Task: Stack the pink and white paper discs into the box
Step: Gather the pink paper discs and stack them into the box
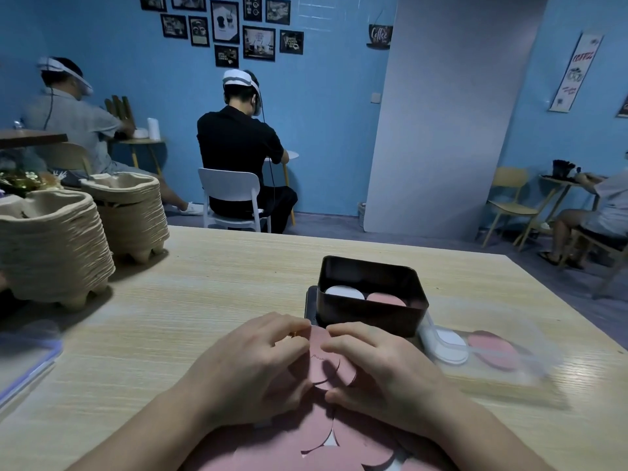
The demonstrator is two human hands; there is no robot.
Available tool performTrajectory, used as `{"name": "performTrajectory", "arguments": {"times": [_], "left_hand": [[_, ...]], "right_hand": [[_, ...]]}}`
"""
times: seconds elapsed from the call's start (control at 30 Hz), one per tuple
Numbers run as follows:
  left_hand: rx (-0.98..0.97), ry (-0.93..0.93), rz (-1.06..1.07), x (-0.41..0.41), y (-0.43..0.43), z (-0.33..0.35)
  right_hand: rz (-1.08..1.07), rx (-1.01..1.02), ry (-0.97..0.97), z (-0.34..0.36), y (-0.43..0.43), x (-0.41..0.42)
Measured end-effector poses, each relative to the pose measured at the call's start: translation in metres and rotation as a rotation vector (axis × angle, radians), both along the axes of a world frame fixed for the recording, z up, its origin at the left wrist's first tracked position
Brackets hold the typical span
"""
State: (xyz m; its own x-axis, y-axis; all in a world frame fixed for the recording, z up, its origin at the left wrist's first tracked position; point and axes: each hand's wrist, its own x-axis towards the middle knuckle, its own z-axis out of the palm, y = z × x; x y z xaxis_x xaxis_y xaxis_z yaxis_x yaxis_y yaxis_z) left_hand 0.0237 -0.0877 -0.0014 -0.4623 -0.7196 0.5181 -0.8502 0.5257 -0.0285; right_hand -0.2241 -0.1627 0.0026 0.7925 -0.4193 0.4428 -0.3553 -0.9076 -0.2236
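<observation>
2 hands close on a thin bunch of pink discs (326, 365) low in the middle of the table (204, 283). The left hand (258, 362) pinches the 9 o'clock edge and the right hand (384, 372) curls round the 3 o'clock edge, fingers narrow on both.

The step looks like squaring up the bunch before it goes in. To do it well, the person should tap the edges flush and grip lightly so the paper does not crease. The lift then goes toward 1 o'clock, over the near wall of the box (370, 314). The bunch should land flat on the pink stack (385, 299) in the right half, not on the white stack (344, 293) at its 9 o'clock.

At 6 o'clock from the hands lies a loose heap (306, 447) of pink paper rounds, so much of the job seems left. At 3 o'clock, just beside the box, a clear packet (530, 372) holds 1 white pile (448, 345) and 1 pink pile (492, 348). Only the box's near wall stands in the path. Well apart at 10 o'clock stand 2 stacks of pulp trays (51, 246), and 3 other people (238, 147) sit far behind.
</observation>
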Motion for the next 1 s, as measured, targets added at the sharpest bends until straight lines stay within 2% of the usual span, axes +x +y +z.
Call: {"name": "performTrajectory", "arguments": {"times": [0.3, 0.77, 1.0], "left_hand": [[-0.102, 0.041, -0.051, -0.0035, -0.0027, -0.0008], [-0.014, 0.202, -0.073, 0.0045, -0.0040, -0.0067], [-0.008, 0.165, -0.095, 0.0050, -0.0037, -0.0076]], "right_hand": [[0.015, 0.040, -0.029, 0.0007, -0.0003, 0.0025], [0.061, -0.014, -0.145, 0.0018, -0.0008, 0.0011], [0.086, -0.010, -0.092, 0.0001, -0.0037, 0.0016]]}}
